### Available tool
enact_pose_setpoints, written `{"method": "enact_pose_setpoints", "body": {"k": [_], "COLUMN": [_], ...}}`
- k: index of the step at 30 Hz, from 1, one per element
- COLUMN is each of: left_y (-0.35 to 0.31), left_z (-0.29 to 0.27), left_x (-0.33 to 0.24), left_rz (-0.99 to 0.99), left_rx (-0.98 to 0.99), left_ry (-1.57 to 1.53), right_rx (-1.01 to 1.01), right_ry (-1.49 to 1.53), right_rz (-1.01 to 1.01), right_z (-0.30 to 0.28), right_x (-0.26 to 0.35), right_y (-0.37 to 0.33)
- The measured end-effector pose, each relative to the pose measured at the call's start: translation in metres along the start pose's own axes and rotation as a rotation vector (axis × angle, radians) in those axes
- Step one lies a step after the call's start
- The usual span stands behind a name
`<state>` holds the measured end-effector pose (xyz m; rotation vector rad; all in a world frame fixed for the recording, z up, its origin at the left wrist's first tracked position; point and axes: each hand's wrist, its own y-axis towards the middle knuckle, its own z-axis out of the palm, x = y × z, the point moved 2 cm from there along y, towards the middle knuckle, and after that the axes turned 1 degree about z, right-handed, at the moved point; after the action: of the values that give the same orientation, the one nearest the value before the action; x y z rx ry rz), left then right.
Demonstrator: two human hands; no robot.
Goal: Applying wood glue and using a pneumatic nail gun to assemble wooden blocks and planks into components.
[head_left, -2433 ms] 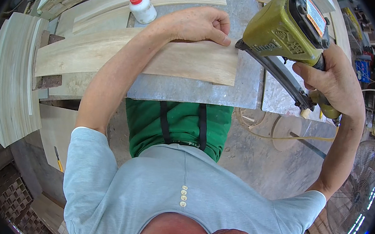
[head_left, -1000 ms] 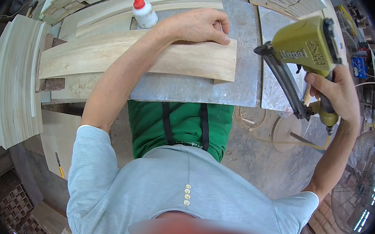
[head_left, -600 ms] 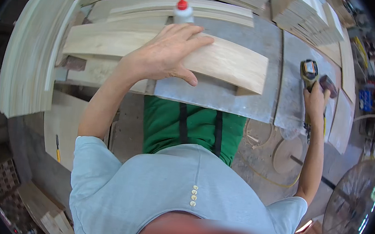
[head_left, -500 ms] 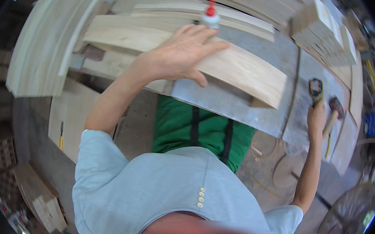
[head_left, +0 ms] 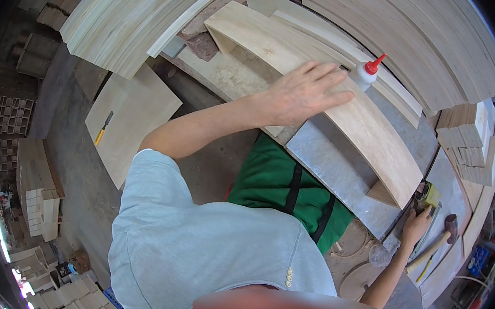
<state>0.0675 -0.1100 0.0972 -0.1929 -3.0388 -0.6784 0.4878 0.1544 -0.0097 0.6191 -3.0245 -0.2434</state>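
Observation:
A long, pale wooden frame (head_left: 375, 131) stands across the metal bench, its broad board uppermost and its near side open. My left hand (head_left: 307, 95) lies on that board with its fingers stretched out, gripping nothing. Just beyond the fingertips is a white bottle with a red nozzle (head_left: 365, 74). Over at the right of the bench, my right hand (head_left: 416, 225) has its fingers closed round a yellow-green and black hand tool (head_left: 430, 196). The tool's exact kind is not clear. A mallet (head_left: 451, 228) with a dark head and wooden handle lies beside it.
Tall stacks of pale boards (head_left: 147, 17) stand at the left and along the back. Cut wooden blocks (head_left: 466, 137) are piled at the far right. A yellow-handled tool (head_left: 103, 129) lies on a loose panel (head_left: 132, 113) at the left.
My view has turned, so the bench and frame now slant down to the right. My left hand stays at the board, its fingers closer together. My right hand keeps hold of the tool.

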Motion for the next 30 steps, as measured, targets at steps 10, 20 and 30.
{"method": "enact_pose_setpoints", "body": {"k": [10,20,30], "left_y": [-0.034,-0.032,-0.011], "left_z": [-0.001,-0.001,-0.022], "left_x": [0.038,0.032,0.029], "left_rz": [-0.132,-0.159,-0.143], "left_rx": [-0.151,-0.165,-0.235], "left_ry": [0.103,0.097,0.175], "right_rx": [0.412,0.588,0.437], "right_ry": [1.077,1.221,1.291], "right_rz": [-0.133,-0.005,-0.143], "right_z": [-0.063,-0.043,-0.048], "right_x": [0.102,0.122,0.100], "right_y": [-0.048,-0.059,-0.057]}}
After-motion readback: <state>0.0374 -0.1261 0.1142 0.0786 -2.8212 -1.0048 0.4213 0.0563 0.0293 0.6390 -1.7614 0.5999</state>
